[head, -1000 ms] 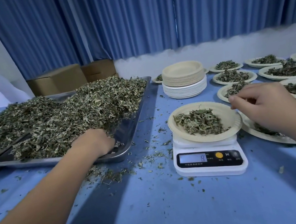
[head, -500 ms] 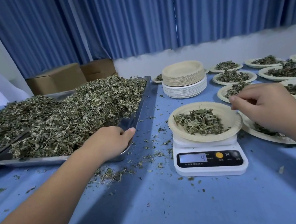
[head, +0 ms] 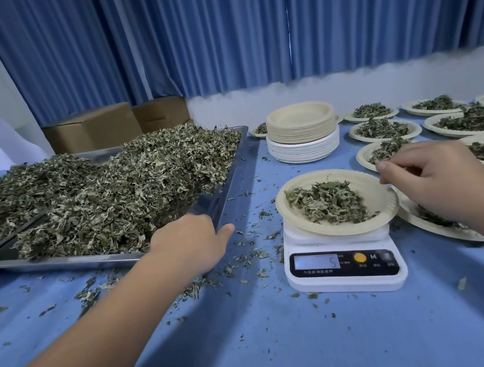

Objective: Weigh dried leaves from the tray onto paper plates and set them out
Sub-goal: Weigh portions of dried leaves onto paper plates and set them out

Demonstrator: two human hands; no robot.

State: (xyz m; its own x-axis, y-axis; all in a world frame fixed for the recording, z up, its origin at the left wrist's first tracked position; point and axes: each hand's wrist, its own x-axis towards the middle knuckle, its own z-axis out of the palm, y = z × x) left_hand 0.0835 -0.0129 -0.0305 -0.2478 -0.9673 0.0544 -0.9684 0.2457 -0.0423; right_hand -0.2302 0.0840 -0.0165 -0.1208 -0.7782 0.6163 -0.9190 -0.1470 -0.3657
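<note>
Blue counter (head: 292,349): plate (head: 360,178) on scale (head: 344,278); right hand (head: 433,181), fingertips pinched, just right of scale, nearer; left hand (head: 189,242) curled at tray (head: 228,185), contents unseen

One cam only, worn on my head, wide-angle. It looked fwd & down across the table (head: 292,349), which filled the lower half of frame, and faced the curtain (head: 210,29) in the upper half. It sat close: my left hand (head: 189,242) showed from lower left, right hand (head: 437,181) from the right edge, scale (head: 342,265) just right of centre.
</note>
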